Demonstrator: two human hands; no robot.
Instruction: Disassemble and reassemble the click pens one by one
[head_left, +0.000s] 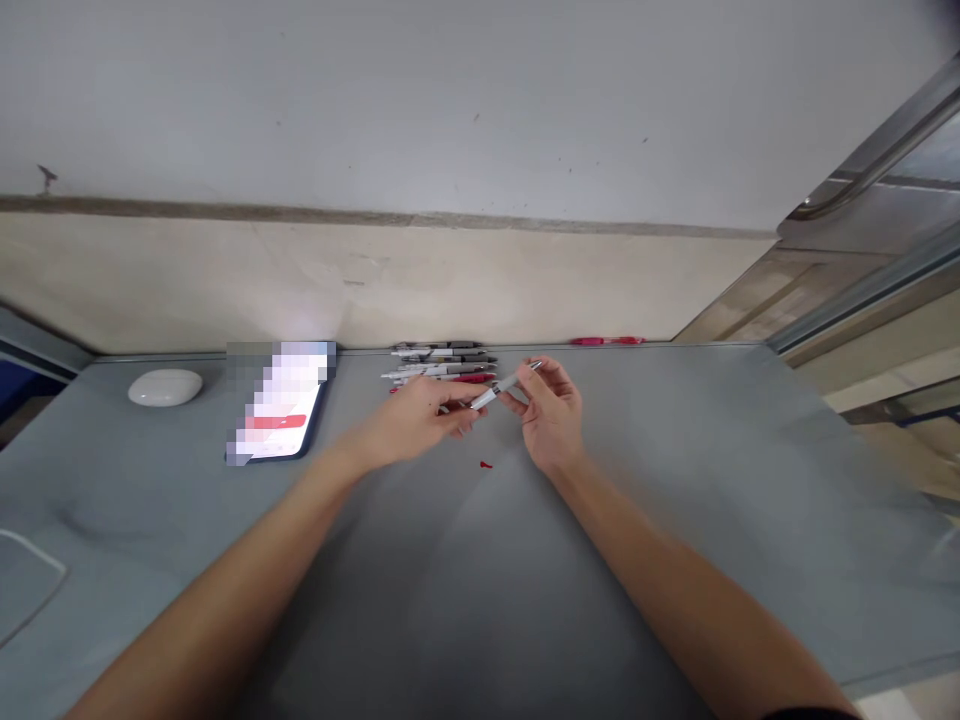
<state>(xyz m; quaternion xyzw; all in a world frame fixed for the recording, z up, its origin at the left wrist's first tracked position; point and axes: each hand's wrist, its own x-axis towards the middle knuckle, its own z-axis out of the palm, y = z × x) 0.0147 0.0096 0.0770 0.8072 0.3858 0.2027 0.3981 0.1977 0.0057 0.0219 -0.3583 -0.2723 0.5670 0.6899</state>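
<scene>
Between my two hands a white and silver pen (486,397) is held at a slant above the table, its upper end to the right. The fingers of my left hand (426,412) close on its lower end. My right hand (551,412) pinches the upper end near the silver tip. Behind my left hand lies a row of several pens (439,358) in white, black and red, partly covered by that hand. On the table just below the held pen is a small red piece (486,464), too small to name surely.
A red pen (607,341) lies along the table's back edge. To the left are a phone (279,410) with a lit screen and a white rounded case (165,387). A white cable (37,555) rests at the far left of the grey table (712,450). A wall rises behind.
</scene>
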